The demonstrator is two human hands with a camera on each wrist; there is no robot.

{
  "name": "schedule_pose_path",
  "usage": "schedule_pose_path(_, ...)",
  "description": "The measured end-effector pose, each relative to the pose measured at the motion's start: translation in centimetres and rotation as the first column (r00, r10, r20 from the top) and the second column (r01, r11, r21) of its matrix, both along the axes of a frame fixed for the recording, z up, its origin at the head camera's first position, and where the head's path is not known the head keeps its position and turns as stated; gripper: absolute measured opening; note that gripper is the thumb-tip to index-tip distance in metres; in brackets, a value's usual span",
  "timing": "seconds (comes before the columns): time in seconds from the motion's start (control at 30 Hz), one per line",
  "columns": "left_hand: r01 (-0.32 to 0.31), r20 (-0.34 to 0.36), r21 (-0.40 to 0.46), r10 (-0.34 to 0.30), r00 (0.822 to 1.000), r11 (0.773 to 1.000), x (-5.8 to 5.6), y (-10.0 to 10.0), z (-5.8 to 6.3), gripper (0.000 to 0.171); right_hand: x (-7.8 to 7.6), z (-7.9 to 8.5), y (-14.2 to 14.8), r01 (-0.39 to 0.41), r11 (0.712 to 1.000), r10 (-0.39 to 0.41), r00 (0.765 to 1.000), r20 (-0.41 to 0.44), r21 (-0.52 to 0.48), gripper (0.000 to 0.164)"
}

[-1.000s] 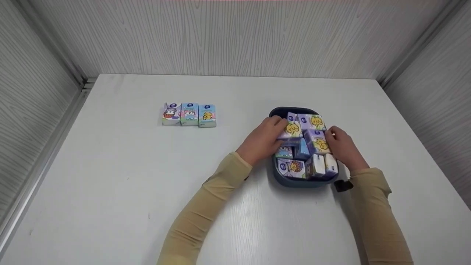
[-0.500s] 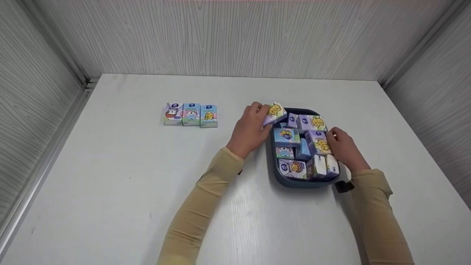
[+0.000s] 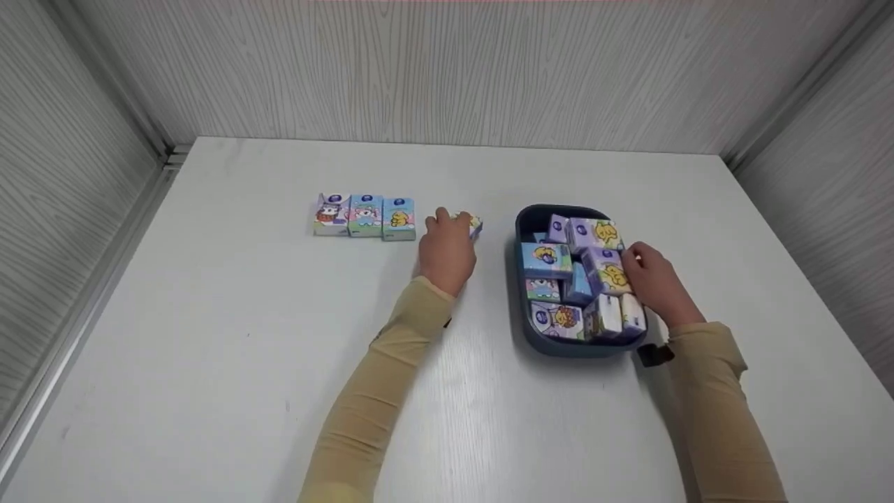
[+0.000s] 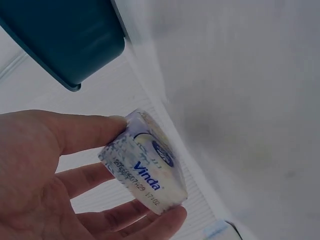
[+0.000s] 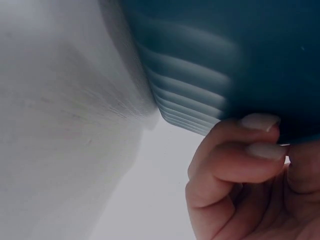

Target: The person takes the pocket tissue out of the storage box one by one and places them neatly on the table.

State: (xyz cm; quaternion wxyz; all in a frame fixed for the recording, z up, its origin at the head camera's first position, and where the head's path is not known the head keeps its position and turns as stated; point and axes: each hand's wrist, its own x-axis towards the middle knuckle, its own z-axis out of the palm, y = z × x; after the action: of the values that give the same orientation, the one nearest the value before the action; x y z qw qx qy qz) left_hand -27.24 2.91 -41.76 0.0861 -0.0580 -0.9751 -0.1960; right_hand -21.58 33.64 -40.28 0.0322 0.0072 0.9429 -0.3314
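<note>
My left hand (image 3: 447, 253) holds a small Vinda tissue pack (image 4: 145, 167) between thumb and fingers, its printed end facing the left wrist camera. In the head view the hand covers much of this pack, just right of a row of three tissue packs (image 3: 365, 216) lying side by side on the table. My right hand (image 3: 655, 283) grips the right rim of a dark blue plastic bin (image 3: 552, 347). The right wrist view shows its curled fingers (image 5: 245, 162) against the bin's ribbed outer wall. Several purple, blue and white tissue packs (image 3: 547, 260) fill the bin at mixed angles.
The white table (image 3: 209, 335) carries the bin right of centre. Pale wood-grain panels (image 3: 447, 70) close off the back and both sides. A small black piece (image 3: 655, 355) shows by the right wrist.
My left hand has lifted a yellow-and-purple tissue pack out of the bin and carried it left, near the row of three. My right hand has stayed at the bin's rim.
</note>
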Motion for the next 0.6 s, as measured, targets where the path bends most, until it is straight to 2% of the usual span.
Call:
schedule_pose_path(0.07, -0.013, 0.02, -0.038, 0.013, 1.0, 0.999, 0.04, 0.05, -0.01, 0.033, 0.0, 0.0, 0.03, -0.001, 1.0, 0.001, 1.0, -0.006, 0.0, 0.044)
schedule_pose_path(0.13, -0.012, 0.057, -0.073, 0.017, 0.998, 0.997, 0.13, 0.1, 0.13, 0.037, 0.0, 0.0, 0.02, 0.0, 1.0, 0.0, 1.0, -0.007, 0.002, 0.044)
schedule_pose_path(0.27, 0.028, 0.096, -0.172, -0.012, 0.995, 0.985, 0.48, 0.17, 0.32, 0.05, -0.03, -0.03, 0.06, -0.001, 1.0, 0.001, 1.0, 0.0, 0.003, 0.045)
schedule_pose_path(0.4, 0.105, 0.001, -0.271, -0.109, 0.994, 0.957, 0.82, 0.39, 0.19, 0.029, -0.05, -0.1, 0.11, -0.003, 1.0, 0.003, 1.0, -0.002, 0.004, 0.045)
schedule_pose_path(0.47, 0.143, -0.039, -0.278, -0.16, 0.986, 0.95, 0.91, 0.56, 0.15, 0.019, -0.03, -0.13, 0.1, -0.003, 1.0, 0.003, 1.0, -0.004, 0.001, 0.045)
schedule_pose_path(0.6, 0.203, -0.028, -0.249, -0.217, 0.976, 0.947, 0.93, 0.85, 0.37, 0.017, 0.01, -0.17, 0.05, -0.005, 1.0, 0.005, 1.0, -0.01, -0.004, 0.043)
